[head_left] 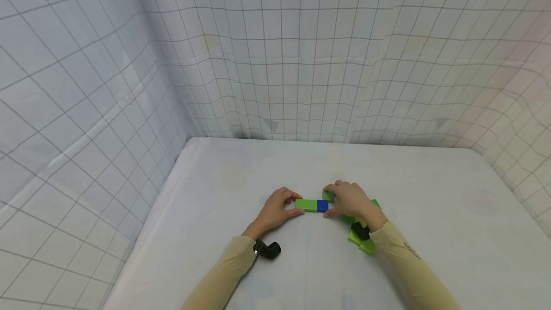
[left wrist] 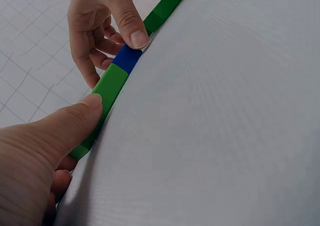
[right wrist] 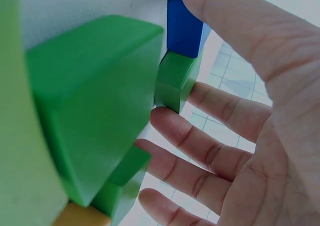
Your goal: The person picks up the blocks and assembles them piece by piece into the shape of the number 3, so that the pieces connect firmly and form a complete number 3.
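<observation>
My left hand [head_left: 277, 209] pinches the left end of a long bright-green block [head_left: 306, 205] between thumb and fingers. A blue block [head_left: 323, 206] lies end to end with it on the right. Over the blue block's right end, my right hand [head_left: 349, 199] spreads its thumb and fingers. That thumb lies at the blue block's near edge in the left wrist view. A small green block [right wrist: 172, 78] sits beside the blue one, with my right fingertips close against it. The right wrist view shows these fingers loosely extended.
Several green blocks [head_left: 367, 247] lie loose under and beside my right wrist, partly hidden by it. Close to the right wrist camera stands a big-looking green block [right wrist: 105, 101], with an orange piece [right wrist: 82, 216] below. White gridded cloth walls [head_left: 275, 61] surround the white table [head_left: 206, 171].
</observation>
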Available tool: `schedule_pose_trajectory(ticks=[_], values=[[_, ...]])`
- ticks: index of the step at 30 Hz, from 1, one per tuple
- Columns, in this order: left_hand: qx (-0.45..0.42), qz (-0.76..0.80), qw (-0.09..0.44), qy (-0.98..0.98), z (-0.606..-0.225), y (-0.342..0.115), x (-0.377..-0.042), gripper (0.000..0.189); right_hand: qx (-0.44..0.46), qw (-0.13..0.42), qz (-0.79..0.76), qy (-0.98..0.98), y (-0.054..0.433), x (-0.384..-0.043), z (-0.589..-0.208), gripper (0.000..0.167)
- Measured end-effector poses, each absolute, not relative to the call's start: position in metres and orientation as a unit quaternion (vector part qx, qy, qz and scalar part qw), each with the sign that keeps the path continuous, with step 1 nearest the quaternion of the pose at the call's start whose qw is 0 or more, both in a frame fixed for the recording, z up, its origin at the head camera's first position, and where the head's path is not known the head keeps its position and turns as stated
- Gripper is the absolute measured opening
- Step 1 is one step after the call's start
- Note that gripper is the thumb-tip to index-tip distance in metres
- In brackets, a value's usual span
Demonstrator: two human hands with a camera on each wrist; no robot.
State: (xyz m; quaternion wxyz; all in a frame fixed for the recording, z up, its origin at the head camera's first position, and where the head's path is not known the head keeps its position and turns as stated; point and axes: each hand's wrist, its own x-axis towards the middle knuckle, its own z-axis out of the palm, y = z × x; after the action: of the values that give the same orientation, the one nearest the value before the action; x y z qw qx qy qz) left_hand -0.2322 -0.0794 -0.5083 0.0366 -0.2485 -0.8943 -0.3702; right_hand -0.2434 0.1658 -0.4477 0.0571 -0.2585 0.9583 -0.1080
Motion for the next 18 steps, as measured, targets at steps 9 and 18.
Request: schedule_pose_trajectory(ticks=[9, 18], values=[[-0.256, -0.368, 0.041, -0.893, -0.512, -0.079, -0.233, 0.036, -0.241, 0.036, -0.14, 0.96, 0.179, -0.239, -0.448, 0.072], [-0.256, -0.365, 0.041, -0.894, -0.513, -0.081, -0.233, 0.036, -0.246, 0.062, -0.186, 0.949, 0.203, -0.22, -0.445, 0.04]])
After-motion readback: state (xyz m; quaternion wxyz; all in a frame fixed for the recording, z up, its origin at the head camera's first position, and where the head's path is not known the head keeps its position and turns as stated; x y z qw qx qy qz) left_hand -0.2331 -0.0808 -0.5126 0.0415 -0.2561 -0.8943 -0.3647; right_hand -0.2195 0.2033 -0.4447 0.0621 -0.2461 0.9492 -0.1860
